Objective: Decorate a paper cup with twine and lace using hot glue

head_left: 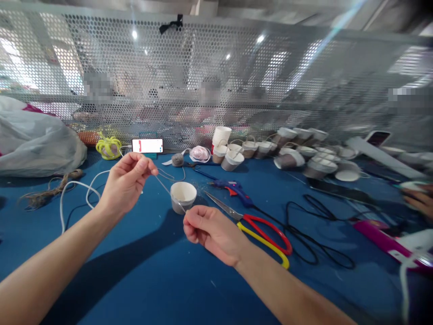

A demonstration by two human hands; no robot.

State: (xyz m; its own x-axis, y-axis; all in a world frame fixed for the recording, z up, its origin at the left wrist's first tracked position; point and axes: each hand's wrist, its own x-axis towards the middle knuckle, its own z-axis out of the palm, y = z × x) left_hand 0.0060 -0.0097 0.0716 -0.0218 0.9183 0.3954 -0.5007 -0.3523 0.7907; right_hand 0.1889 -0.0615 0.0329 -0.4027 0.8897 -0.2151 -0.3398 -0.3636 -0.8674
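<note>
A thin grey cord [164, 188] runs taut and slanting between my two hands. My left hand [126, 180] pinches its upper end, and my right hand [213, 232] pinches the lower one. Just behind the cord stands a small paper cup [183, 198], white inside and wrapped in grey outside, upright on the blue table. Large scissors [250, 225] with red and yellow handles lie partly open beside my right hand. Beyond them rests a blue glue gun [233, 187]. A small grey ball of cord [177, 160] sits farther back.
Several wrapped cups with handles [233, 158] and more cups [318, 164] line the back right. A lit phone [147, 146] leans at the back. Black cable [304, 234] loops near a purple power strip [382, 239]. Another person's hand [419, 198] shows at the right edge.
</note>
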